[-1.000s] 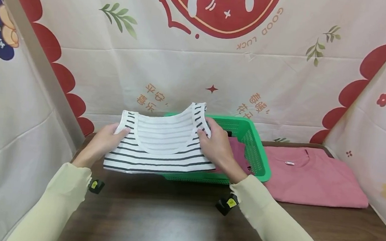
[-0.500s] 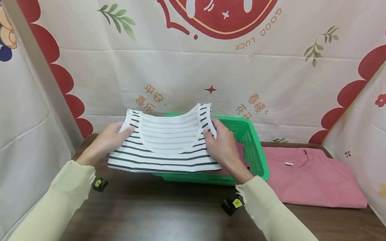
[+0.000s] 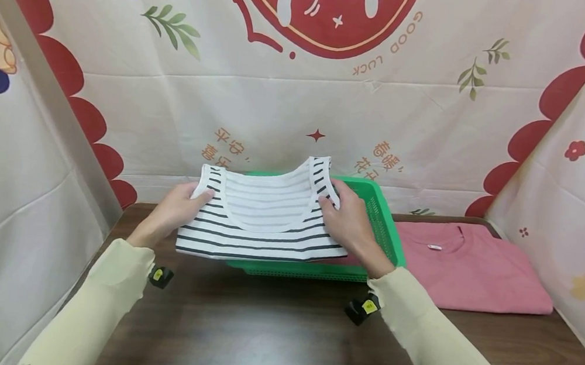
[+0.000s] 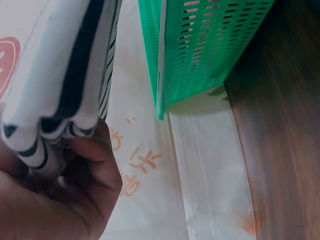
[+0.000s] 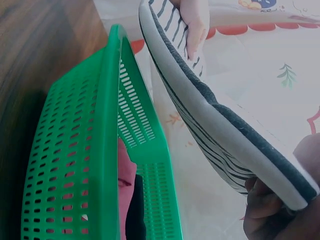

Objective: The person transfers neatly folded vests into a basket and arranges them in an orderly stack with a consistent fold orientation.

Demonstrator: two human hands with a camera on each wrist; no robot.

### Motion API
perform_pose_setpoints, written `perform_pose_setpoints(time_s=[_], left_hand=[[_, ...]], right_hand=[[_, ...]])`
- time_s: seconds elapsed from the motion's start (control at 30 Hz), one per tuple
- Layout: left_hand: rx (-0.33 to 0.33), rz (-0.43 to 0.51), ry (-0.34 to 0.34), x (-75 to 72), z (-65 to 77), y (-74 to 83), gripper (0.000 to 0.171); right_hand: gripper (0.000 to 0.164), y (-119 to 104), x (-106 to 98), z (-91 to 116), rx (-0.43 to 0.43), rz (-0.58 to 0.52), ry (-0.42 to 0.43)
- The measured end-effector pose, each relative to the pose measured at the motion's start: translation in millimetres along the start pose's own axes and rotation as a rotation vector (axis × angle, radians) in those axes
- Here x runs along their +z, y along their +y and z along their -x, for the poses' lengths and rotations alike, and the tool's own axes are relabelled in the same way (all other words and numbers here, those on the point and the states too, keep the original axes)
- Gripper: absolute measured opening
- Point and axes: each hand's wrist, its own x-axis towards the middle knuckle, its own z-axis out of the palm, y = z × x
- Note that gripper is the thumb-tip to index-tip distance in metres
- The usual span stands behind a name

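Note:
A folded white top with black stripes and a wide scoop neck (image 3: 260, 245) hangs in the air between my two hands. My left hand (image 3: 176, 209) pinches its left shoulder, thumb on the front and fingers behind. At the other shoulder my right hand (image 3: 350, 218) grips the cloth the same way. Behind and below the top stands a green perforated basket (image 3: 310, 271), partly covered by it in the head view. Inside the basket, the right wrist view shows pink cloth (image 5: 126, 180) and dark cloth (image 5: 135, 210).
A folded pink T-shirt (image 3: 474, 273) lies right of the basket on the dark wooden table (image 3: 267, 333). Printed white cloth (image 3: 258, 103) hangs at the back, with more fabric on both sides.
Both hands have carried the striped top a little to the right, so it covers more of the basket. The grips look the same; the view has shifted slightly.

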Motion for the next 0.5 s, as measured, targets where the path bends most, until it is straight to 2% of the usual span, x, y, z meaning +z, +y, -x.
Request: perform_pose_setpoints(time_s=[0.2,0.33,0.5], left_hand=[[0.037,-0.018,0.0,6.6,-4.6,6.2,0.044],[0.029,0.012,-0.017,10.0,-5.2,9.7,0.044],[0.036,-0.001,-0.021,15.9,-7.5,15.3,0.044]], right_hand=[[0.044,4,-8,-1,-0.006,0.007,0.017],[0.045,6,-13,0,0.0,0.022,0.018],[0.044,11,-18,-1,0.006,0.02,0.022]])
